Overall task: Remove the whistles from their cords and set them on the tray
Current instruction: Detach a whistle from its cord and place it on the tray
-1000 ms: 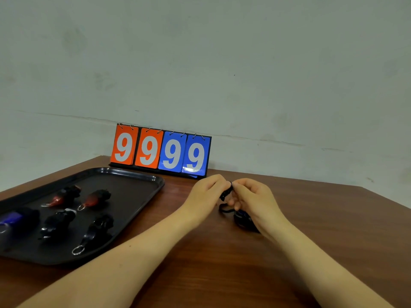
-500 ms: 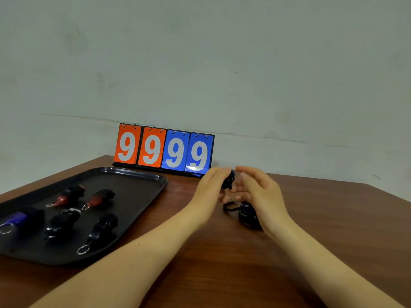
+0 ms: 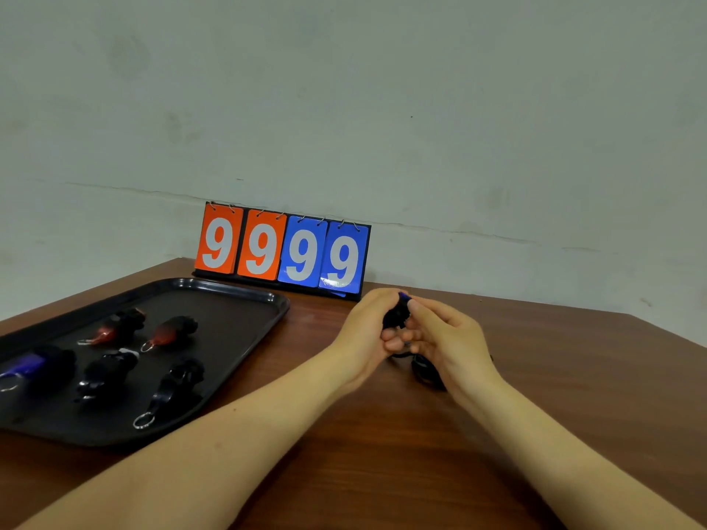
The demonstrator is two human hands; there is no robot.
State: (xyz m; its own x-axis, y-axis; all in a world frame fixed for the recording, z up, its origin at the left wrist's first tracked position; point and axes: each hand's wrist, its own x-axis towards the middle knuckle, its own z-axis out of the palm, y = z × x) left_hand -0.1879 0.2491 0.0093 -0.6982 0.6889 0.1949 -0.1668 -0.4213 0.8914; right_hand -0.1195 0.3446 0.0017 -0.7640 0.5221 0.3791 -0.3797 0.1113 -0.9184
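Both hands meet right of the tray (image 3: 245, 296): left hand (image 3: 363, 330) and right hand (image 3: 447, 342) pinch a dark whistle (image 3: 396, 313), its cord (image 3: 424, 371) trailing beneath. Unhooking seems underway; next, the freed whistle needs carrying left to the tray.

The flip scoreboard (image 3: 282, 249) reads 9 9 on orange cards, 9 9 on blue

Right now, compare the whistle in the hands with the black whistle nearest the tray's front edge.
The held whistle is up off the table, pinched between the left hand and right hand; the tray whistle lies flat, untouched, on the black tray.
The held whistle shows a blue tip and is mostly hidden by fingers; the tray whistle is all black and fully visible, with a silver ring at its end.
Both have dark bodies.
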